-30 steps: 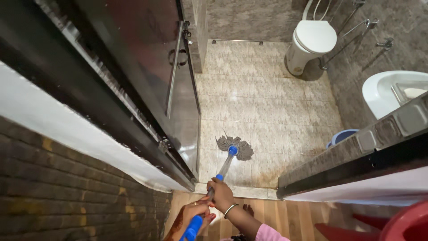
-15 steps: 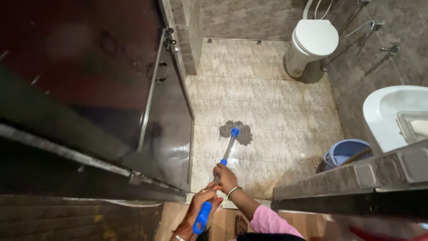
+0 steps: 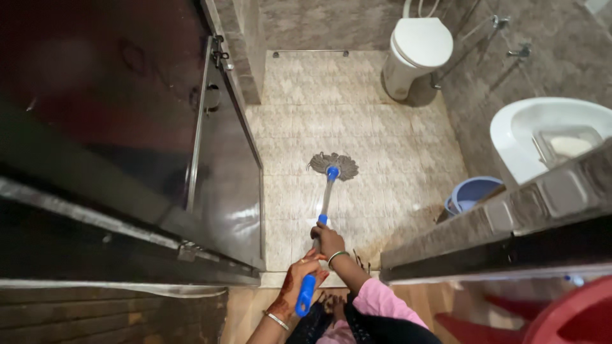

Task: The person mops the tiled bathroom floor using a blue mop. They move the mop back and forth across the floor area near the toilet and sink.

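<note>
I hold a mop with a blue and silver handle; its grey string head rests spread on the beige tiled bathroom floor. My right hand grips the shaft higher up, a bangle on its wrist. My left hand is wrapped around the blue end grip near my body. I stand at the doorway on a wooden floor.
A dark open door stands to the left of the mop. A white toilet is at the far end, a white sink at right, a blue bucket below it. A red plastic object sits at bottom right.
The mop head has slid farther away across the tiles, toward the middle of the floor. Both hands kept their grip, and the view shifted into the doorway.
</note>
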